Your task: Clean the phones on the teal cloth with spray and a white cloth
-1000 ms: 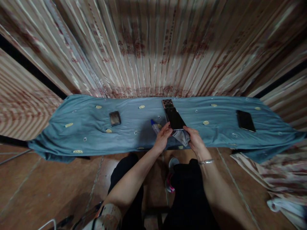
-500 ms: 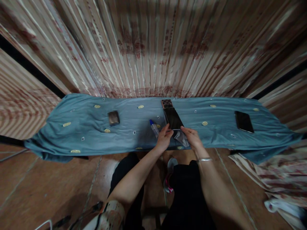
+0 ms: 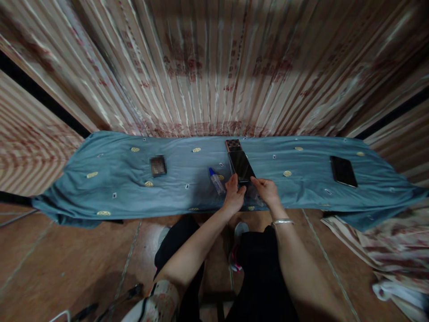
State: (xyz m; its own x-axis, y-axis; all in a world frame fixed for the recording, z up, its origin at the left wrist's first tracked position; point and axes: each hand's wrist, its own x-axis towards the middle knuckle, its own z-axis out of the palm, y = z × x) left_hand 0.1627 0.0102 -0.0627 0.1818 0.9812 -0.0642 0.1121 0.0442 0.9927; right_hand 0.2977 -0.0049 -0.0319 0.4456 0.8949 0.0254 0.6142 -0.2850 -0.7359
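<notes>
A black smartphone (image 3: 241,166) lies flat on the cloth, its glossy screen up and its near edge toward me. My left hand (image 3: 233,196) grips its near left corner between thumb and fingers. At the near right corner, my right hand (image 3: 267,190) pinches the edge. Something clear and crinkled, like plastic film (image 3: 254,195), shows between the hands below the phone. Left of my left hand lies a small clear bottle (image 3: 217,182) with a blue cap. A brown checkered item (image 3: 233,145) touches or sits just beyond the phone's far end.
The blue patterned cloth (image 3: 181,197) covers a long narrow table. A dark tablet-like device (image 3: 344,171) lies at the right, and a small blurred-out square object (image 3: 158,166) at the left. Striped curtains (image 3: 208,67) hang behind, with black frame bars at both sides.
My left hand has shifted slightly right along the phone's near edge. The clear film between my hands now shows less. My right hand keeps its pinch on the corner.
</notes>
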